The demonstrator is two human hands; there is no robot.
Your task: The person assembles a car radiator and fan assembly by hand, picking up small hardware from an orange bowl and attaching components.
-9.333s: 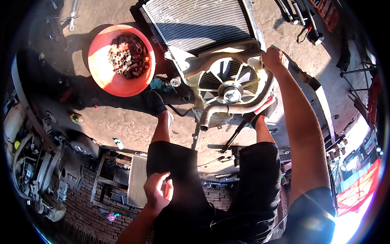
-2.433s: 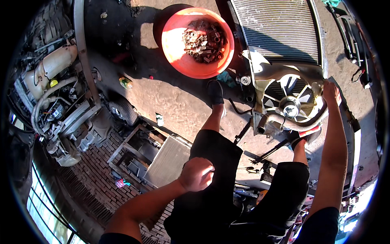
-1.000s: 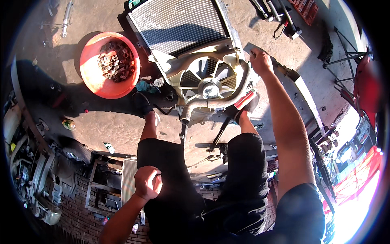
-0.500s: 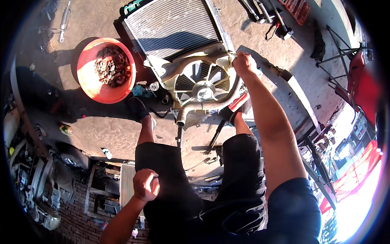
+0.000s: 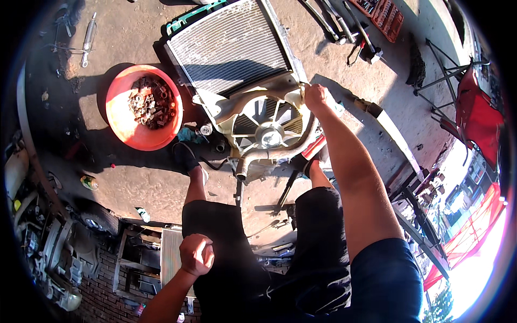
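My right hand (image 5: 319, 99) is closed at the upper end of a curved, dirty radiator hose (image 5: 274, 154), by the side of the radiator (image 5: 231, 46). The palm and curled fingertips are hidden from above. A pale plastic fan shroud with a round fan (image 5: 269, 134) covers the near part of the radiator, and the hose bends round its near side to an open end. Above my left thigh, my left hand (image 5: 197, 255) is curled into a fist, away from the radiator; nothing sticks out of it. A red can-like object (image 5: 314, 147) lies beside the hose near my right foot.
An orange bowl (image 5: 119, 110) of rusty bolts and nuts stands left of the radiator. Long-handled tools (image 5: 342, 24) and a red socket case (image 5: 389, 22) lie at far right. A long metal bar (image 5: 398, 134) runs along the right. Car parts (image 5: 59, 242) are piled at lower left.
The view has shifted slightly, so the radiator and bowl sit lower in the picture. Both hands keep the same closed pose, the right one still at the radiator's side.
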